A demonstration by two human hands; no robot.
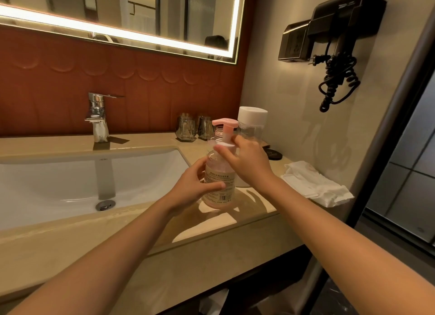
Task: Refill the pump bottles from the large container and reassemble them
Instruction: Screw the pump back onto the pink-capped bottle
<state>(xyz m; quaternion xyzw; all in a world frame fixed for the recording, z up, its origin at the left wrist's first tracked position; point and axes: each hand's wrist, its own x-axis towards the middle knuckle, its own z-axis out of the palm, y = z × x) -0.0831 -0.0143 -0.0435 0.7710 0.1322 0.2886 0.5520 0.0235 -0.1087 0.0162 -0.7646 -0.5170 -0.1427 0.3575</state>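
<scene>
Upright on countertop (256,208), right of sink (70,178): pump bottle (220,183), clear, pale liquid, label facing camera. Gripped at mid-body by left hand (199,185), fingers curled round it. Held at white collar by right hand (249,165), fingers curled on it, pink pump head (224,123) above. Just behind: large container (253,116), white cap. Right: crumpled white cloth (315,185). Farther back: glasses (186,128), chrome faucet (97,117), wall hair dryer (343,20).

Left of the middle, the white sink (58,178) has small grey letters that look like HEGII. In the middle, the pump bottle (211,164) has a label (220,180) with tiny writing and a barcode (224,198), too small to read.
</scene>
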